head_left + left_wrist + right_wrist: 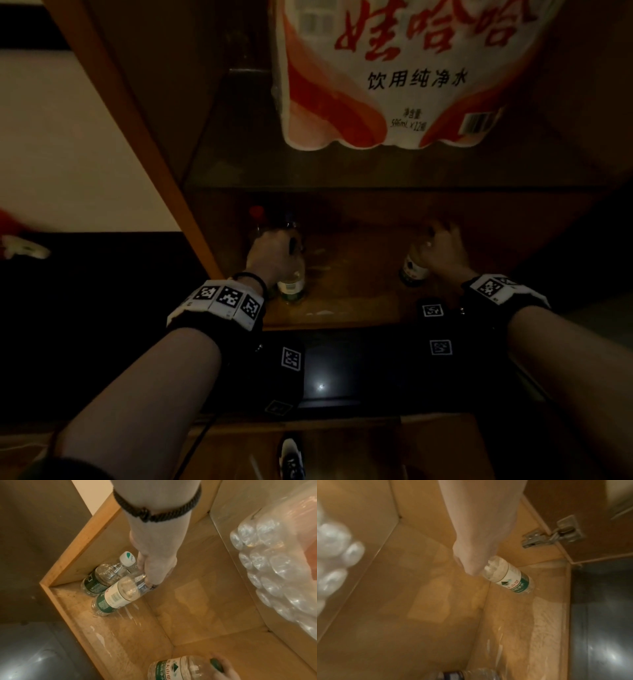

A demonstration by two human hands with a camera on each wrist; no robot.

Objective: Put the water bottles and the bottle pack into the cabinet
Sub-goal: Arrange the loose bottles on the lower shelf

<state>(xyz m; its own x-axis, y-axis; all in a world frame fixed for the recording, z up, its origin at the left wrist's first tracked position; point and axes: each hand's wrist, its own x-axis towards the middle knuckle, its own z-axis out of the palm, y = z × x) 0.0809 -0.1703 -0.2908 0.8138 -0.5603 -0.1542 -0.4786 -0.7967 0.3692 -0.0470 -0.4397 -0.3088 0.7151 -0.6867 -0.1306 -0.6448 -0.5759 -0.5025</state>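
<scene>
Left hand (pixel 155 573) grips the neck of a clear green-labelled plastic water bottle (pixel 115 598), standing it beside a white-capped bottle (pixel 104 576) in the wooden cabinet's (pixel 72 555) lower corner; right hand (pixel 442 245) likewise holds another bottle (pixel 508 576) opposite. Shrink-wrapped bottle pack (pixel 404 72) occupies the shelf above.

the wooden cabinet's upper shelf (pixel 239 164) carries a shrink-wrapped white-and-red pack of water bottles (pixel 394 85); its scuffed lower wooden floor (pixel 120 635) bears three clear plastic bottles: green-labelled (pixel 109 600), dark-labelled white-capped (pixel 101 580), another green-labelled (pixel 510 577)
</scene>
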